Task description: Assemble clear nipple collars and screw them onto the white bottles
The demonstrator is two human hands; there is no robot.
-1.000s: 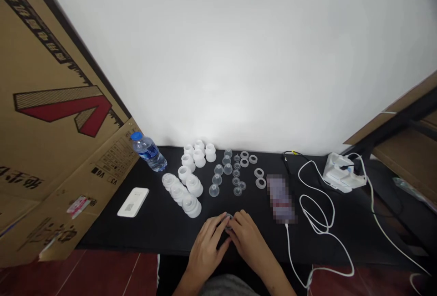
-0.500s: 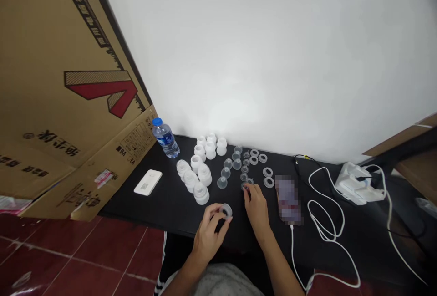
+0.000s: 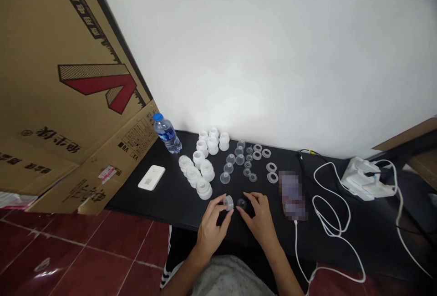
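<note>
My left hand point(image 3: 212, 227) pinches a translucent ring-shaped plastic cap point(image 3: 228, 202) between thumb and fingers, tilted over the front of the black table. Just to its right, my right hand point(image 3: 261, 221) grips a small clear plastic disc point(image 3: 242, 203) by its edge. A narrow gap separates the two pieces. Beyond my hands lie a column of small clear discs point(image 3: 248, 165), several frosted domes point(image 3: 228, 168) and several flat translucent rings point(image 3: 271, 167). White plastic bottle-neck-shaped parts point(image 3: 206, 170) stand in a group to the left, some with rings on top.
A water bottle point(image 3: 167, 135) and a white flat device point(image 3: 151, 177) stand left, by a large cardboard box point(image 3: 85, 150). On the right are a phone point(image 3: 292, 196) with a white cable point(image 3: 336, 230) and a white power strip point(image 3: 367, 180). A white wall rises behind.
My right hand has drawn back from the column of small discs with one disc, bringing it beside the cap. The cap in my left hand has turned. The view has shifted slightly.
</note>
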